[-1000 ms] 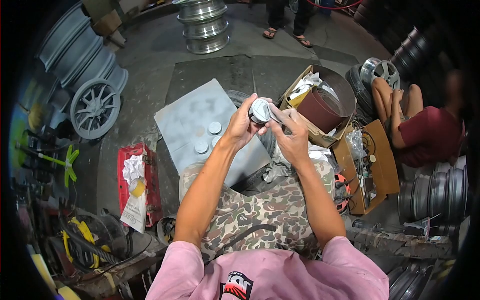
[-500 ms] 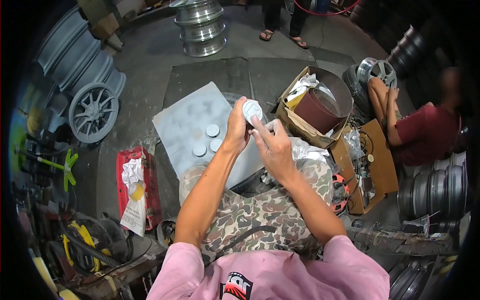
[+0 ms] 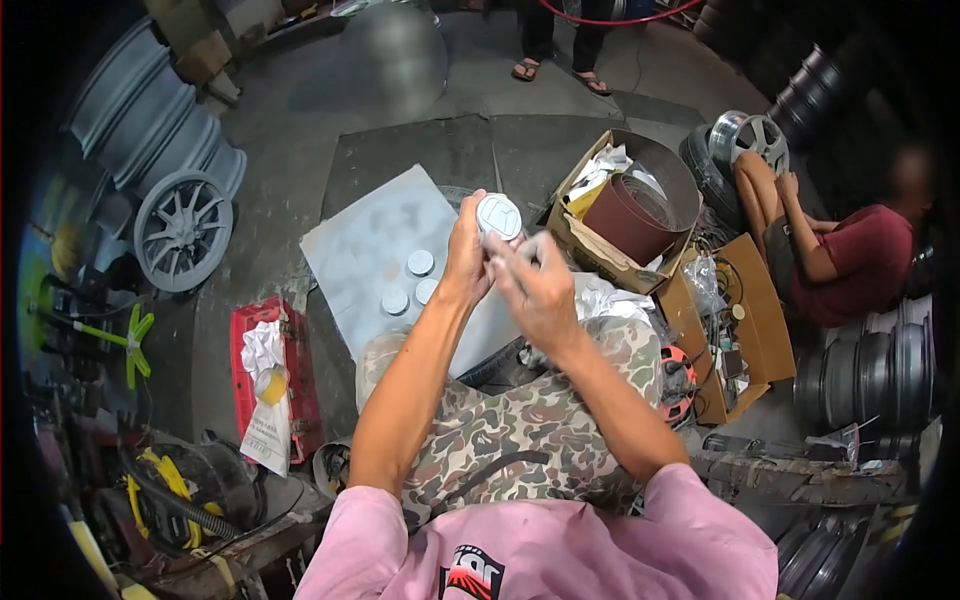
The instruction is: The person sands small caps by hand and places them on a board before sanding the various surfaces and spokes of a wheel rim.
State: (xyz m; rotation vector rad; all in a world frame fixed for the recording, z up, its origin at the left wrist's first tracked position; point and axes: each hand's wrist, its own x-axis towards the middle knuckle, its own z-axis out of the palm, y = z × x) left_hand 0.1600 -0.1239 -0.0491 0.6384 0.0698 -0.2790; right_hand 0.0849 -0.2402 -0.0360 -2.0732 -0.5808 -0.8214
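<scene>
My left hand (image 3: pixel 467 250) is closed around a round, pale grey cap that looks like a wheel centre cap (image 3: pixel 499 217), its face turned up and marked with a raised emblem. At the cap's lower edge are the fingers of my right hand (image 3: pixel 541 295), curled and partly blurred by motion. Whatever they may pinch is too small to make out. Below and left of my hands, three similar round caps (image 3: pixel 420 263) lie on a grey-white board (image 3: pixel 350 240) with darker patches.
Right of the board stands a cardboard box (image 3: pixel 570 228) with brown abrasive rolls (image 3: pixel 630 215). Another open box (image 3: pixel 765 340) holds cables and tools. At left are a red toolbox (image 3: pixel 305 375) and a grey wheel rim (image 3: pixel 185 230). A person (image 3: pixel 850 265) sits at right; another's feet (image 3: pixel 590 82) are ahead.
My right fingers have moved from the cap's face down to its lower edge, uncovering more of the emblem. The cap stays in my left hand. The view has shifted slightly.
</scene>
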